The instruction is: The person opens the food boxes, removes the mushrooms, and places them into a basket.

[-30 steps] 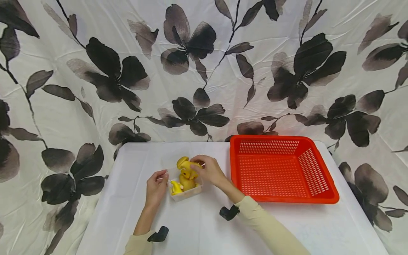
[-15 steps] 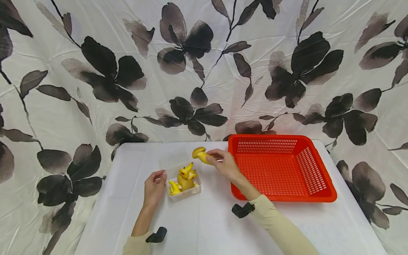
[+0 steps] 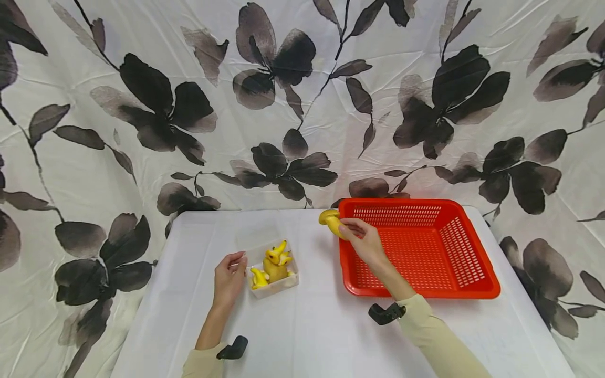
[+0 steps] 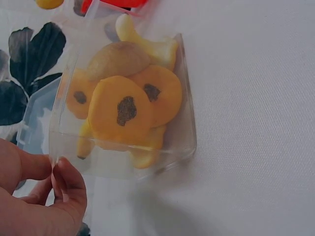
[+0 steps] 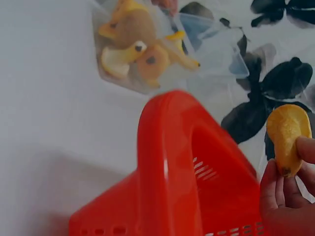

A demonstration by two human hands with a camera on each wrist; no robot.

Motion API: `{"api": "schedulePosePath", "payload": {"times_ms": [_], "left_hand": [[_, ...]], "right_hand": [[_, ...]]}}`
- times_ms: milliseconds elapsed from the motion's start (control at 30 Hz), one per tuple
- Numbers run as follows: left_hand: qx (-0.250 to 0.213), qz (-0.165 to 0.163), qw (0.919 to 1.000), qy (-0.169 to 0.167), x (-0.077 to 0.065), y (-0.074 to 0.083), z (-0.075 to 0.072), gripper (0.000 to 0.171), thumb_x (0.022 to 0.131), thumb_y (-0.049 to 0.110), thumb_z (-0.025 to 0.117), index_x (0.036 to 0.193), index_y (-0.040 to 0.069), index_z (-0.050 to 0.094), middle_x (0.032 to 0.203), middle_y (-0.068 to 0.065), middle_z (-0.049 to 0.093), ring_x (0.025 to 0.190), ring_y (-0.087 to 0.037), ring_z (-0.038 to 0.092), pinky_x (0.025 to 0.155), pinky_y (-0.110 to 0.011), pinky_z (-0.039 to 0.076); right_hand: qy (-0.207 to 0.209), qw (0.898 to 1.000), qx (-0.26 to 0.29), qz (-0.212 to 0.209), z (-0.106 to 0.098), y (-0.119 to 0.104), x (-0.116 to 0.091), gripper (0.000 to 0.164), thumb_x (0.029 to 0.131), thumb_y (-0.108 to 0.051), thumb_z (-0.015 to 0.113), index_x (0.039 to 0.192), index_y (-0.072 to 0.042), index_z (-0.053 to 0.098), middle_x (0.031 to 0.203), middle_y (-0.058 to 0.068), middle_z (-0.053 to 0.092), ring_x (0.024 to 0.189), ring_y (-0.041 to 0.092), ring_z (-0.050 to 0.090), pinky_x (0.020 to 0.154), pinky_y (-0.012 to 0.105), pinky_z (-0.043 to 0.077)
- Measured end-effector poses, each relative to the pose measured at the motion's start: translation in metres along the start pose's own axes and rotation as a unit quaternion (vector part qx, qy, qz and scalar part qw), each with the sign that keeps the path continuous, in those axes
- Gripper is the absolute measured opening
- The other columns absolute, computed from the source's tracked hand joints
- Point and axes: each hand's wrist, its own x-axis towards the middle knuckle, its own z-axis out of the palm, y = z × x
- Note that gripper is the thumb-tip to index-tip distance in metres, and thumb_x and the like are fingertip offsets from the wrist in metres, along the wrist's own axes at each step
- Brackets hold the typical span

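Observation:
My right hand [image 3: 365, 241] pinches a yellow mushroom-shaped piece [image 3: 333, 222] by its narrow end, above the left rim of the red basket [image 3: 420, 294]. In the right wrist view, thumb and fingertips close on the yellow mushroom-shaped piece [image 5: 288, 130], its wide cap upward. My left hand [image 3: 229, 281] pinches the left side of a clear plastic box [image 3: 276, 290]. Inside the box lie a brownish-yellow rounded piece [image 3: 275, 271], yellow banana-like pieces [image 3: 259, 278] and, in the left wrist view, orange-yellow round pieces with dark patches [image 4: 108, 108].
A translucent lid-like sheet [image 5: 221, 49] lies behind the box. The basket's perforated walls stand at the right of the white-covered table [image 3: 312, 325]. Floral cloth [image 3: 302, 105] hangs behind the table.
My right hand has lifted the yellow mushroom-shaped piece out of the box and carried it right to the basket's left rim. My left hand has stayed at the box.

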Motion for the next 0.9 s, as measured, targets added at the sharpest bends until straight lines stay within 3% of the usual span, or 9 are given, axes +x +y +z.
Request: {"api": "schedulePosePath", "payload": {"times_ms": [133,267,367,467,733,900], "left_hand": [[0.007,-0.002,1.0,-0.002,-0.001,-0.001,-0.001,0.028,0.104,0.007,0.059,0.128,-0.007,0.063,0.113,-0.02,0.06,0.088,-0.025,0.063,0.064,-0.012,0.049],[0.01,-0.001,0.9999,-0.002,-0.001,-0.002,-0.001,0.028,0.104,0.007,0.058,0.128,-0.008,0.063,0.113,-0.02,0.061,0.09,-0.029,0.063,0.065,-0.012,0.049],[0.011,0.002,0.9999,-0.001,0.0,-0.004,-0.002,0.028,0.104,0.006,0.058,0.128,-0.008,0.063,0.113,-0.02,0.061,0.089,-0.025,0.063,0.065,-0.012,0.049],[0.011,0.002,0.9999,-0.001,0.001,-0.005,-0.002,0.028,0.104,0.007,0.059,0.128,-0.008,0.063,0.112,-0.02,0.061,0.087,-0.02,0.063,0.066,-0.011,0.049],[0.009,0.0,0.9999,-0.006,0.002,-0.003,-0.001,0.028,0.104,0.007,0.058,0.128,-0.007,0.063,0.112,-0.019,0.06,0.085,-0.018,0.061,0.065,-0.012,0.049],[0.005,0.0,1.0,-0.007,0.002,-0.003,0.001,0.029,0.104,0.007,0.059,0.128,-0.008,0.063,0.112,-0.02,0.06,0.086,-0.021,0.061,0.065,-0.012,0.049]], "right_hand": [[0.012,1.0,0.014,0.015,-0.011,0.007,-0.002,0.036,0.102,-0.021,0.067,0.132,-0.002,0.065,0.127,0.017,0.065,0.112,0.026,0.062,0.089,0.019,0.053],[0.031,0.999,0.025,0.035,-0.023,0.012,-0.004,0.038,0.103,-0.024,0.065,0.134,-0.002,0.063,0.13,0.018,0.063,0.112,0.022,0.06,0.096,0.029,0.053],[0.043,0.998,0.025,0.042,-0.031,0.015,-0.007,0.039,0.104,-0.025,0.064,0.136,-0.002,0.062,0.131,0.019,0.062,0.109,0.016,0.06,0.098,0.031,0.052],[0.048,0.997,0.022,0.049,-0.037,0.019,-0.01,0.041,0.105,-0.026,0.063,0.137,-0.001,0.061,0.132,0.02,0.061,0.107,0.012,0.06,0.093,0.026,0.052],[0.03,0.995,-0.021,0.088,-0.052,0.033,-0.019,0.044,0.108,-0.025,0.057,0.142,0.003,0.055,0.138,0.024,0.057,0.122,0.028,0.058,0.087,0.021,0.051],[0.016,0.993,-0.057,0.105,-0.056,0.043,-0.02,0.04,0.107,-0.02,0.058,0.138,0.006,0.057,0.132,0.025,0.06,0.112,0.027,0.059,0.082,0.025,0.05]]}}
